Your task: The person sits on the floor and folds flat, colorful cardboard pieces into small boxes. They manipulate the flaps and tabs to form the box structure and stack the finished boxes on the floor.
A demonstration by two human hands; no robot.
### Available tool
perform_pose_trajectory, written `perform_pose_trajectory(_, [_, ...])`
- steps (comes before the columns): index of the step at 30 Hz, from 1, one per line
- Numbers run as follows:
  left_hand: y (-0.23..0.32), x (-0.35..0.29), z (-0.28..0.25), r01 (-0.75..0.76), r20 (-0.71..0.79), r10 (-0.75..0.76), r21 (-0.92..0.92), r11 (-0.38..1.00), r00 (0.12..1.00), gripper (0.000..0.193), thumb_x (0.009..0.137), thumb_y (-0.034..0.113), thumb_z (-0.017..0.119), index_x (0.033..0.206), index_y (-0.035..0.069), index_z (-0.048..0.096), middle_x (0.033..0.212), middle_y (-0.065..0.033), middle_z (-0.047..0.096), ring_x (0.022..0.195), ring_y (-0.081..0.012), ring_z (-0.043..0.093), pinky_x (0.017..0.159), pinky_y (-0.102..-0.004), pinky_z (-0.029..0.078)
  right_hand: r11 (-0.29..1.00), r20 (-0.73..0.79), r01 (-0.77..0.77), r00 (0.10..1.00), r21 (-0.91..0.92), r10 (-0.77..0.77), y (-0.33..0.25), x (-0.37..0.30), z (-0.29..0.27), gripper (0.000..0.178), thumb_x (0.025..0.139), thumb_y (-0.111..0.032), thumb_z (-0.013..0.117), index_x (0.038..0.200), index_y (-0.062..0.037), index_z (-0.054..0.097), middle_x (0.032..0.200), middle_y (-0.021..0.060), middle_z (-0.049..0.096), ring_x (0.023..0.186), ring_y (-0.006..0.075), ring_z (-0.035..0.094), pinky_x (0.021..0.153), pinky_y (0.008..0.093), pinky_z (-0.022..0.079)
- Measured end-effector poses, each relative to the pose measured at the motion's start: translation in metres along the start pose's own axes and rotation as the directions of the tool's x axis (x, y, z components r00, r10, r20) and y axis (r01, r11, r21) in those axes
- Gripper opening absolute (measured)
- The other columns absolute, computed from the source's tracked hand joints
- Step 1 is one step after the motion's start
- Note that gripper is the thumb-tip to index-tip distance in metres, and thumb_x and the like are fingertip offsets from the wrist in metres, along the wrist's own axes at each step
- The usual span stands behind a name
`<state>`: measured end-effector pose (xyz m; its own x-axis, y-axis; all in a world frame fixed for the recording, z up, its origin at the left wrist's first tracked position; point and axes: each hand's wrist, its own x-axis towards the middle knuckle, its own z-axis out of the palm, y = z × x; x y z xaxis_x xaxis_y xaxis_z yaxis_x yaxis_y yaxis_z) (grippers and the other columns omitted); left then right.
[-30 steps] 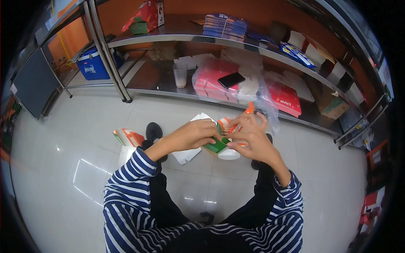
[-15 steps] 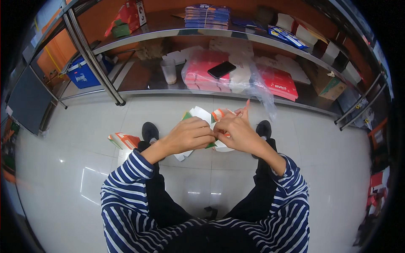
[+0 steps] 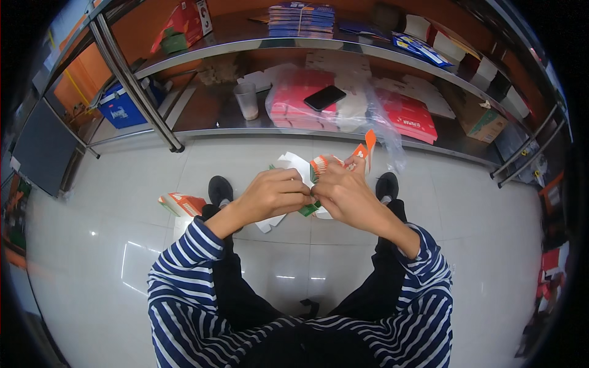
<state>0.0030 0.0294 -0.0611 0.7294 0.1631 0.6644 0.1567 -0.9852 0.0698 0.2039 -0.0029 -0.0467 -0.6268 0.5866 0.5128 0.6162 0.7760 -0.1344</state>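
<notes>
Between my knees, both hands hold a partly folded cardboard carton (image 3: 296, 164), white inside and printed orange, white and green outside. My left hand (image 3: 273, 197) pinches its left side, the fingertips meeting those of my right hand near the middle. Curled over the right side, my right hand (image 3: 351, 195) grips the card there. Beyond its fingers an orange flap (image 3: 370, 142) sticks up. White panels show beneath both hands, and the fingers hide the pinched part. Left of my left shoe is a similar orange and green carton (image 3: 184, 203), with something white beneath it.
Ahead is a steel shelf rack (image 3: 221, 131). Its lower shelf bears a plastic cup (image 3: 246, 102), a black phone (image 3: 325, 97) and red flat cartons (image 3: 408, 119) with clear plastic. Bundled blue flat cards (image 3: 300, 21) lie on the upper shelf. A blue cooler box (image 3: 124, 108) stands left.
The orange flap beyond my right hand has turned and now shows broader and higher. My right hand has shifted slightly; the left stays nearly in place, still pinching.
</notes>
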Motion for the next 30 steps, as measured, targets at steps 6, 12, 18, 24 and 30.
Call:
perform_pose_trajectory(6, [0.007, 0.0, 0.007, 0.2, -0.029, -0.205, -0.128, 0.971, 0.978, 0.013, 0.066, 0.007, 0.069, 0.077, 0.006, 0.062, 0.079, -0.0012, 0.057, 0.074, -0.0194, 0.055, 0.058, -0.03, 0.045, 0.991, 0.123, -0.074, 0.991, 0.112, 0.06, -0.004, 0.002, -0.009, 0.008, 0.069, -0.01, 0.06, 0.072, -0.0048, 0.065, 0.071, 0.0061, 0.059, 0.088, 0.0232, 0.052, 0.088, 0.0462, 0.026])
perform_pose_trajectory(12, [0.019, 0.011, 0.005, 0.53, 0.092, -0.539, -0.382, 0.757, 0.837, 0.032, 0.068, 0.003, 0.069, 0.095, 0.006, 0.053, 0.079, -0.0061, 0.057, 0.077, -0.0248, 0.059, 0.064, -0.035, 0.046, 0.976, 0.23, -0.147, 0.967, 0.159, 0.108, 0.003, -0.005, -0.004, 0.013, 0.071, -0.014, 0.065, 0.081, -0.0055, 0.064, 0.079, 0.0049, 0.058, 0.098, 0.0209, 0.049, 0.091, 0.0449, 0.021])
perform_pose_trajectory(18, [0.017, 0.01, 0.005, 0.697, 0.344, -0.606, -0.371, 0.614, 0.717, 0.059, 0.07, 0.004, 0.07, 0.117, 0.007, 0.036, 0.077, -0.0125, 0.063, 0.075, -0.0296, 0.062, 0.066, -0.0375, 0.046, 0.956, 0.458, -0.267, 0.869, 0.12, 0.185, -0.003, 0.001, 0.0, 0.017, 0.071, -0.018, 0.069, 0.083, -0.0081, 0.063, 0.082, 0.0034, 0.058, 0.101, 0.0206, 0.048, 0.093, 0.0441, 0.02])
perform_pose_trajectory(24, [0.008, 0.011, -0.016, 0.692, 0.301, -0.624, -0.374, 0.618, 0.721, 0.054, 0.068, 0.006, 0.071, 0.116, 0.007, 0.046, 0.073, -0.0087, 0.065, 0.073, -0.0253, 0.064, 0.068, -0.0327, 0.046, 0.954, 0.124, -0.12, 0.988, 0.275, 0.088, 0.002, 0.001, -0.009, 0.021, 0.071, -0.022, 0.07, 0.087, -0.0102, 0.065, 0.111, 0.0112, 0.051, 0.107, 0.0276, 0.045, 0.093, 0.046, 0.023])
perform_pose_trajectory(30, [0.007, 0.011, -0.032, 0.667, 0.321, -0.588, -0.438, 0.603, 0.743, 0.054, 0.066, 0.003, 0.072, 0.117, 0.007, 0.054, 0.075, -0.0067, 0.066, 0.073, -0.0169, 0.063, 0.073, -0.0293, 0.046, 0.944, -0.022, 0.061, 0.998, 0.325, -0.057, 0.007, -0.003, -0.01, 0.043, 0.07, -0.023, 0.07, 0.11, -0.0125, 0.057, 0.133, 0.0138, 0.035, 0.114, 0.0307, 0.042, 0.095, 0.0453, 0.027])
